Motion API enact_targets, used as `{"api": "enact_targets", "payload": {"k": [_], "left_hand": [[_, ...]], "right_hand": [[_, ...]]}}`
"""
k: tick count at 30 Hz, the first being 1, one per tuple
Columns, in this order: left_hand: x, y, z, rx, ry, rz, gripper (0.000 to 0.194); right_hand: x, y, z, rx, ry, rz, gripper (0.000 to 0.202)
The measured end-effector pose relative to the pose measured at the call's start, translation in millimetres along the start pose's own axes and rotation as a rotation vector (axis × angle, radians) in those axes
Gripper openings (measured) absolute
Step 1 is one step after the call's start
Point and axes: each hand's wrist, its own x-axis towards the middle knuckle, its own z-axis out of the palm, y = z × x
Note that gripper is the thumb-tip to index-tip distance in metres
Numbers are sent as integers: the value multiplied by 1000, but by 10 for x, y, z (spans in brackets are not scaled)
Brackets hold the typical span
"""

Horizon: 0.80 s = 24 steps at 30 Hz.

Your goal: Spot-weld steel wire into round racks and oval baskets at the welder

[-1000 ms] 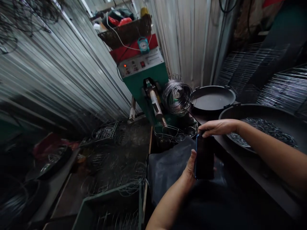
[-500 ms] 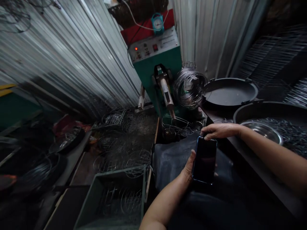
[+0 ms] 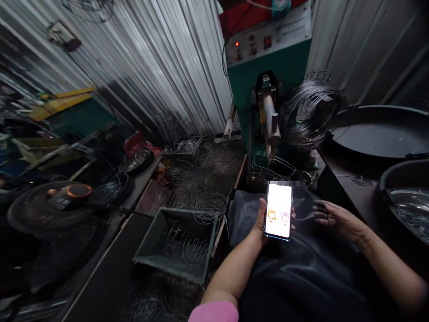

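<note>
Below and right of the frame's centre, the left hand point(image 3: 260, 222) grips a phone point(image 3: 278, 210) (its screen glowing white); the right hand point(image 3: 340, 221), fingers loosely parted, hovers apart from it, farther right.

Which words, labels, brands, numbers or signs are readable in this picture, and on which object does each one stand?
None can be read with certainty.
Green machine: lettering low on its front, too blurred.
Control panel, high on that machine: marks too small and blurred.
Phone: its lit screen shows cartoon figures; no word can be made out.
</note>
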Motion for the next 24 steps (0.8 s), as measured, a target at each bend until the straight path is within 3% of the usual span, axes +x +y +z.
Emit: {"api": "enact_targets", "payload": {"k": [7, 24], "left_hand": [[-29, 32, -57, -23, 87, 59, 95], [7, -11, -270, -7, 28, 94, 95]], "right_hand": [[85, 381, 15, 106, 104, 27, 14], [107, 455, 4, 239, 67, 47, 17]]}}
